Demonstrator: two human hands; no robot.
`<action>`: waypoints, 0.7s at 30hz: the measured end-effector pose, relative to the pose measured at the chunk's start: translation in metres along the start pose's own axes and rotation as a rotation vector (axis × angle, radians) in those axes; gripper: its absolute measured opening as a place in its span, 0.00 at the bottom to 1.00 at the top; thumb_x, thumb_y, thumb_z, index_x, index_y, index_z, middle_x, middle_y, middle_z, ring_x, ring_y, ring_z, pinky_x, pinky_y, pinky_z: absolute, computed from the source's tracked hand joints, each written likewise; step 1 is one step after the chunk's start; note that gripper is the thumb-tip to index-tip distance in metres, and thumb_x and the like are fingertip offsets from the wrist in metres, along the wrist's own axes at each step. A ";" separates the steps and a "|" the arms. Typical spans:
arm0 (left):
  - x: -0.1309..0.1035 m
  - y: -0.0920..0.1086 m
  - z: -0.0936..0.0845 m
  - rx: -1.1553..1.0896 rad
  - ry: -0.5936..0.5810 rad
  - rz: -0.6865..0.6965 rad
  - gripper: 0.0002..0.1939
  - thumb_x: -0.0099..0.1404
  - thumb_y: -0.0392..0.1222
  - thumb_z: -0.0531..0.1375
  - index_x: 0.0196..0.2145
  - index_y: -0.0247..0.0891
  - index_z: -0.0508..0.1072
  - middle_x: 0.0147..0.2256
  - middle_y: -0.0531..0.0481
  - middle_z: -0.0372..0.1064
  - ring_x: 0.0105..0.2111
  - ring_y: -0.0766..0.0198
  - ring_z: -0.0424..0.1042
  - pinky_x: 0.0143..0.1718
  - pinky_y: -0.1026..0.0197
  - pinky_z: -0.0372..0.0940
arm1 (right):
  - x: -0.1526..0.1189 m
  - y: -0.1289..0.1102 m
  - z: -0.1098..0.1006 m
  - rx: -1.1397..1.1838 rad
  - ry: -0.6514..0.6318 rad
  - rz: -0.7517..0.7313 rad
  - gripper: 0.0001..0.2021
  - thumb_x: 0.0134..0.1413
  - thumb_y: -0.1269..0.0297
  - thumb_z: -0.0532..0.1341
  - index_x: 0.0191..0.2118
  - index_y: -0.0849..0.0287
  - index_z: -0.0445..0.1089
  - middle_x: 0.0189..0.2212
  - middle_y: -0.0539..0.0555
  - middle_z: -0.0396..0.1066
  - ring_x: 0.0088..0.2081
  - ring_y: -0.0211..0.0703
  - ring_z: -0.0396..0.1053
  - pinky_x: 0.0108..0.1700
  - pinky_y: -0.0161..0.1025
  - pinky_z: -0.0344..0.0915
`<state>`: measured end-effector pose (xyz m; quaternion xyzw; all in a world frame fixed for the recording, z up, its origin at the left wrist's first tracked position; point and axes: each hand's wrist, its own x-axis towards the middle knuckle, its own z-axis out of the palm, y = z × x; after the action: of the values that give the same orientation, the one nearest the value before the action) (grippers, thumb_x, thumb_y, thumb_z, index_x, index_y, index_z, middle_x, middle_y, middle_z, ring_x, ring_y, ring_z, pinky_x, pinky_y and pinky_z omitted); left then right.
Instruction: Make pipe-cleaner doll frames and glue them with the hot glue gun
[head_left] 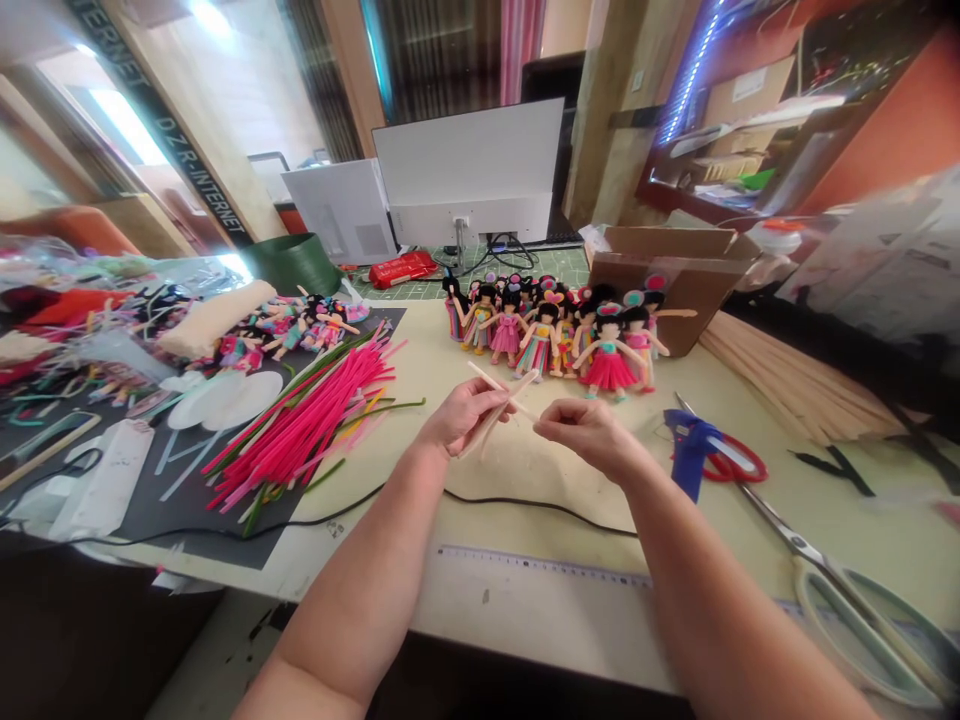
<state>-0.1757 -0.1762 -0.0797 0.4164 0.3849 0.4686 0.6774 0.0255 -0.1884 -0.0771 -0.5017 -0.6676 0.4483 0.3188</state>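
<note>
Just in front of the cluster of dolls (541, 345), as the head view shows it, both hands are working on some thin, pale fuzzy strips (524, 383). These are held raised over the cream tabletop (420, 350), nearer the wearer than the dolls, and two of them cross in an X. The left hand (471, 412) pinches the strips between thumb and fingers, their ends poking out above and below. The right hand (581, 428) has thumb and fingertips drawn together on the end of one strip; how firmly it grips, I cannot tell.

Left of the dolls lies a heap of bright pink strips (319, 415), with green ones (331, 482) showing along its edges. Further left are two white discs (241, 400). Behind the dolls stands a white monitor (469, 165), with a red packet (403, 269) to the left of its foot. A cardboard box (694, 310) is behind them to the right. On the dolls' right, toward the wearer, lie a blue glue gun (686, 455) and large scissors (804, 545). A black cord (525, 502) and a ruler (540, 567) run across on the wearer's side of the dolls.
</note>
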 end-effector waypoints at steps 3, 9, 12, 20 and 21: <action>0.000 0.000 0.000 0.018 -0.007 -0.015 0.11 0.53 0.40 0.66 0.31 0.32 0.70 0.25 0.49 0.73 0.25 0.70 0.70 0.33 0.65 0.63 | 0.001 0.002 0.000 -0.015 0.009 -0.011 0.13 0.44 0.55 0.64 0.21 0.58 0.68 0.18 0.46 0.57 0.22 0.33 0.52 0.24 0.34 0.48; 0.002 -0.002 0.000 0.054 0.014 -0.010 0.14 0.51 0.42 0.69 0.30 0.32 0.70 0.26 0.50 0.73 0.25 0.70 0.70 0.33 0.66 0.63 | 0.001 0.003 -0.001 -0.067 0.029 -0.026 0.12 0.44 0.56 0.63 0.21 0.58 0.67 0.17 0.46 0.57 0.22 0.34 0.52 0.23 0.34 0.49; 0.002 -0.003 0.003 0.057 0.043 0.003 0.14 0.49 0.41 0.69 0.29 0.32 0.70 0.25 0.51 0.73 0.24 0.71 0.69 0.32 0.66 0.62 | 0.000 0.002 -0.001 -0.071 0.028 -0.024 0.12 0.44 0.56 0.63 0.20 0.58 0.66 0.17 0.46 0.57 0.22 0.33 0.52 0.23 0.33 0.49; 0.004 -0.006 0.007 0.043 0.127 0.009 0.13 0.49 0.41 0.69 0.27 0.33 0.70 0.23 0.52 0.71 0.23 0.72 0.67 0.29 0.67 0.61 | 0.001 0.002 0.000 -0.013 0.056 -0.010 0.12 0.44 0.56 0.63 0.21 0.58 0.66 0.18 0.46 0.59 0.22 0.34 0.54 0.24 0.34 0.52; 0.004 -0.006 0.007 0.042 0.137 0.015 0.13 0.49 0.42 0.69 0.27 0.33 0.70 0.23 0.52 0.71 0.23 0.72 0.67 0.29 0.67 0.61 | 0.001 0.002 0.000 0.012 0.066 -0.001 0.12 0.44 0.55 0.64 0.22 0.58 0.67 0.18 0.47 0.62 0.22 0.34 0.56 0.24 0.34 0.53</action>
<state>-0.1666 -0.1748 -0.0837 0.4007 0.4368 0.4928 0.6370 0.0256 -0.1876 -0.0788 -0.5141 -0.6542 0.4353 0.3438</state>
